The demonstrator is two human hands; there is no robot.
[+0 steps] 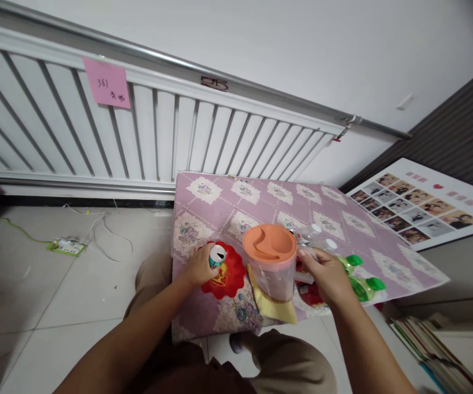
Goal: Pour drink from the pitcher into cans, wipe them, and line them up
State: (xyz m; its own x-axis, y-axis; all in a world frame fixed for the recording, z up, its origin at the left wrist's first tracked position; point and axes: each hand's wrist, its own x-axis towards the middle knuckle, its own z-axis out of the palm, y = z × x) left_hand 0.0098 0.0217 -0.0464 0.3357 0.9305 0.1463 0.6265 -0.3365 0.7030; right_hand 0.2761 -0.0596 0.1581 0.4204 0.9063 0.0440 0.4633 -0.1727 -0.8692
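Note:
My left hand is wrapped round a small drink can with a pale top, a dark opening and a teal side. The can is over the red scalloped plate, which has a yellow print; its base is hidden. My right hand grips the handle side of a clear plastic pitcher with an orange lid. Under the pitcher's lower end lies a yellow cloth at the table's front edge. Whether the pitcher rests on the cloth or is just above it, I cannot tell.
A purple flowered cloth covers the table. Right of the pitcher lie green-capped bottles and clear bottles, partly behind my right hand. A white radiator runs behind. On the floor left is a green power strip with cables.

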